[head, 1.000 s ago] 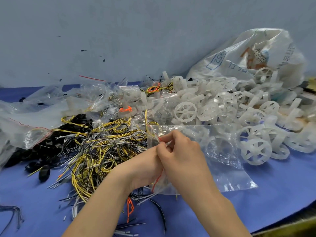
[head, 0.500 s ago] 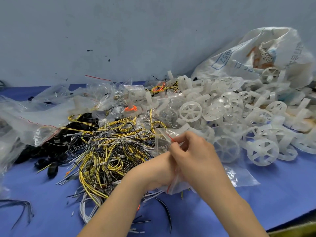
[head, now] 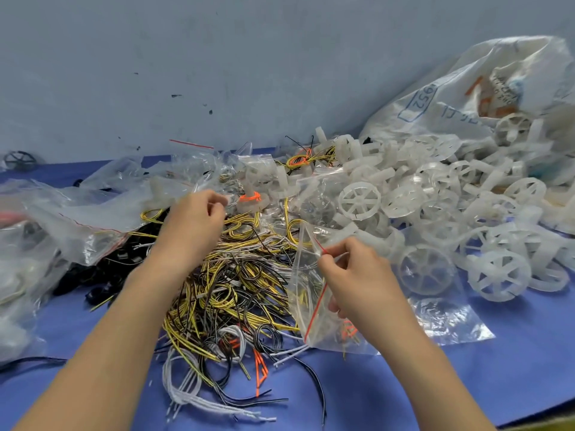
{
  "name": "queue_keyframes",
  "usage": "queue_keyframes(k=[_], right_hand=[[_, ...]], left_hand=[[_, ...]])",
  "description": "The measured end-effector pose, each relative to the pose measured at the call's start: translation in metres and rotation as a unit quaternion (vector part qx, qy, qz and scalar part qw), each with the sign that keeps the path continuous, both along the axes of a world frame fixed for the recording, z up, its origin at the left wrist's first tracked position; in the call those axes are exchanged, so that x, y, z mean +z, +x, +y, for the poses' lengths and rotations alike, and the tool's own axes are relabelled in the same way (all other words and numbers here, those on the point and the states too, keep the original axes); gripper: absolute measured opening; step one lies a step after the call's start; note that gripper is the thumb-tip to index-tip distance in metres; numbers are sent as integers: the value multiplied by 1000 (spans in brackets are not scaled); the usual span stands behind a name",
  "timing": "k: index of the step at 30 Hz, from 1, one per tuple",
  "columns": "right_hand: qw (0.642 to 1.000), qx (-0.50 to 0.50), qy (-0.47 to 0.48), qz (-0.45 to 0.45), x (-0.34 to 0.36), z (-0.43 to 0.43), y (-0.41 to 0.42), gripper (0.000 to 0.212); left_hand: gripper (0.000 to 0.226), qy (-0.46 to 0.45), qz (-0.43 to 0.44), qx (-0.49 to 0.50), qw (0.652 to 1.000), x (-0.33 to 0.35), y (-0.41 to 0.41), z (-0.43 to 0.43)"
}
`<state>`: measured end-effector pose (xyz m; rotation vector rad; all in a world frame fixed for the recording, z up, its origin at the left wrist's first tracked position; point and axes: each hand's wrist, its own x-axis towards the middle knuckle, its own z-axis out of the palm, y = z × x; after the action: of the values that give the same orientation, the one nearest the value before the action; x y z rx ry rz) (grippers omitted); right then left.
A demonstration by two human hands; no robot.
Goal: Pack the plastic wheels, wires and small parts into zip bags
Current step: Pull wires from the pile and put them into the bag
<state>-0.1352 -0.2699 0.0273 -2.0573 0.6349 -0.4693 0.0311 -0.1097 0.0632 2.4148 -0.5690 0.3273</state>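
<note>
Right hand (head: pixel 357 275): thumb and forefinger pinch the red-striped mouth of a clear plastic zip bag (head: pixel 308 284), which hangs at the right edge of the tangled pile of yellow, black and white wires (head: pixel 230 284). Left hand (head: pixel 193 222): over the pile's far side, fingers curled; can't tell if I hold anything. White spoked plastic wheels (head: pixel 359 197) are heaped right of the pile.

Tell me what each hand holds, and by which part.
Right hand pinches the zip bag at its red-striped mouth. Left hand's hold cannot be told.
</note>
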Motion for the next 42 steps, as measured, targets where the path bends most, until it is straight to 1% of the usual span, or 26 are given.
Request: queue_keyframes(k=[1,2,4,5,7,10,12,14,16,17,19,20,21,23,25,26,27,30,34,37,39,42], right_hand=[[1000,1,3,1,-1,0,1,7],[1000,3,6,1,-1,0,2,7],[1000,6,9,-1,-1,0,4,7],[1000,6,9,-2,-1,-1,5,7],[1000,5,8,-4,-1,-1,5,7],[1000,5,12,-4,-2,-2,5,7],[1000,5,12,-4,-3,-3,5,8],[1000,7,8,-5,-4,-4,4,7],[1000,8,5,-8,-4,-5,4,7],[1000,8,3,-8,-4,-6,4,7],[1000,7,1,-7,-4,-7,4,7],[1000,7,0,-6,-3,-7,4,7],[1000,6,0,-7,-3,-7,4,7],[1000,5,2,-7,-3,-6,3,7],[1000,5,-2,-11,-4,-6,3,6],[1000,6,-4,-13,-3,-6,3,6],[1000,7,-4,-14,-3,-6,3,7],[1000,10,-6,-14,-2,-6,1,7],[1000,8,-5,-17,0,-9,0,8],[1000,6,-10,-24,0,-9,-2,9],[999,7,-18,-25,1,-7,-3,10],[999,6,-46,-24,0,-4,-3,8]], left_hand=[[28,72,-17,27,997,-6,13,0],[30,148,-16,41,988,-13,23,-1],[33,283,-13,53,957,-25,37,-6],[34,329,-20,52,943,-28,40,-9],[32,362,-51,49,929,-32,44,-14],[29,327,-109,49,937,-35,42,-15],[31,244,-132,57,959,-30,41,-12],[34,113,-119,59,985,-20,39,-6],[32,-36,-98,58,993,-6,36,0],[30,-113,-89,56,988,1,32,3],[22,-260,-50,32,964,11,17,9],[19,-329,-17,15,944,13,8,11],[17,-394,20,-2,919,12,-2,11],[17,-503,107,-42,857,6,-22,12],[17,-561,197,-78,800,-1,-39,12],[17,-564,241,-91,784,-5,-45,12],[16,-551,282,-104,779,-8,-50,13],[17,-467,376,-144,787,-11,-54,18],[23,-359,447,-178,800,-14,-57,21],[20,-287,459,-200,816,-15,-62,18],[17,-254,437,-200,839,-14,-65,13],[17,-234,395,-193,867,-16,-70,4]])
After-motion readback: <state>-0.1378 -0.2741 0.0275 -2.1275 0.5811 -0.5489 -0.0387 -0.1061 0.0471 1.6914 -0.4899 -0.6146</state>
